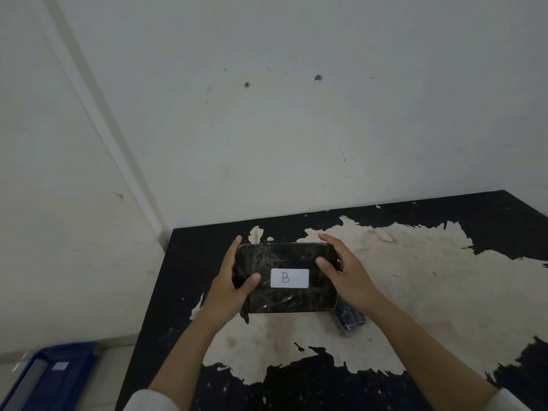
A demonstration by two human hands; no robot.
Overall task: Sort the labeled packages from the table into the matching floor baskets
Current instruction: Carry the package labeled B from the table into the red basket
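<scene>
A black plastic-wrapped package (284,259) with a white label reading "B" (289,278) is held above the table (415,292), its label facing me. My left hand (234,286) grips its left end, thumb on the front. My right hand (344,271) grips its right end, fingers over the top edge. A second dark package (351,317) with a checked pattern lies on the table just below and right of the held one, partly hidden by my right wrist. A blue basket (50,378) stands on the floor at the lower left, a white label on it.
The table top is black with large patches worn to bare beige. It stands in a corner, with white walls (267,129) behind and to the left. The floor shows between the table's left edge and the basket.
</scene>
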